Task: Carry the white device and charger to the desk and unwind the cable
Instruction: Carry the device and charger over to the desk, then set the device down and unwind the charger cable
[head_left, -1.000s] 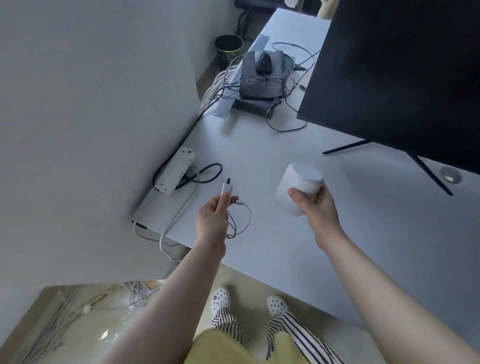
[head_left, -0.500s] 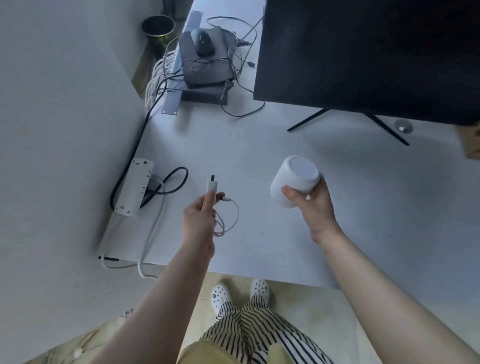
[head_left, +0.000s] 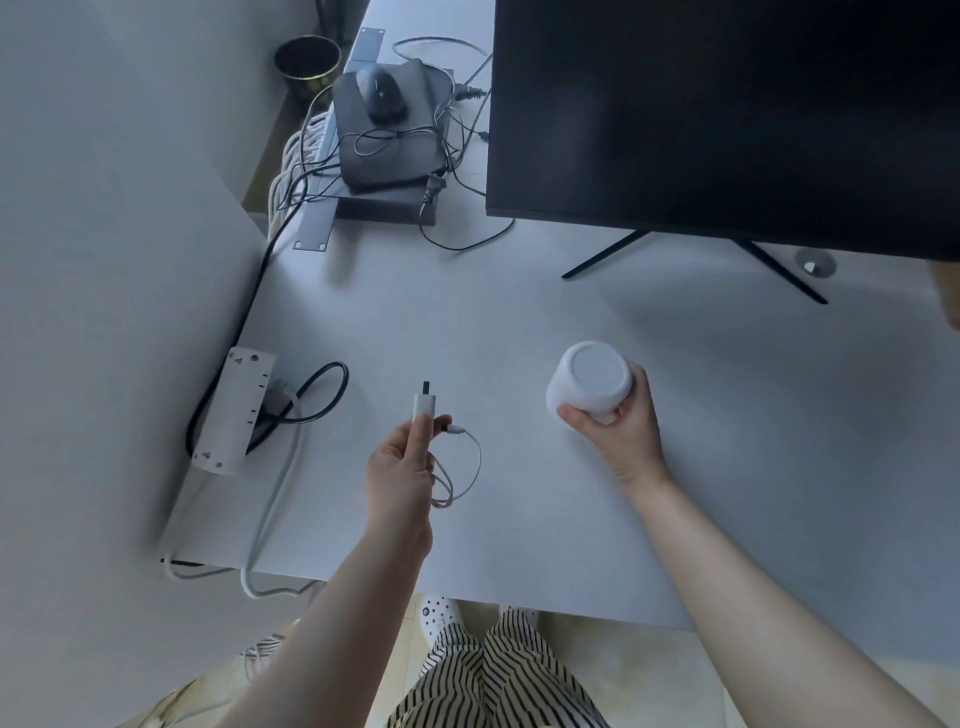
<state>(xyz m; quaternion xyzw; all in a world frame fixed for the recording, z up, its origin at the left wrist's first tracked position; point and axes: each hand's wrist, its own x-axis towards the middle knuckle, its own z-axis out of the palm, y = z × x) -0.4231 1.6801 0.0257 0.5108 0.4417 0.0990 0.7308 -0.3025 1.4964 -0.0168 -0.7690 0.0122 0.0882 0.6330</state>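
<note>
The left hand (head_left: 400, 467) pinches the charger (head_left: 422, 408), its cable (head_left: 460, 473) looped below; the right hand (head_left: 618, 426) wraps the white device (head_left: 589, 376), maybe off the desk (head_left: 519, 322). A fast pull could knot the cable; the device could slip.

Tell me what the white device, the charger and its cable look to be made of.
White device, in the right hand: probably matte plastic; smooth, even, no glare. Charger, in the left hand: likely hard white plastic with a dark plug tip. Cable: thin white flexible sheath, rubbery or soft plastic, hanging in loose loops.
</note>
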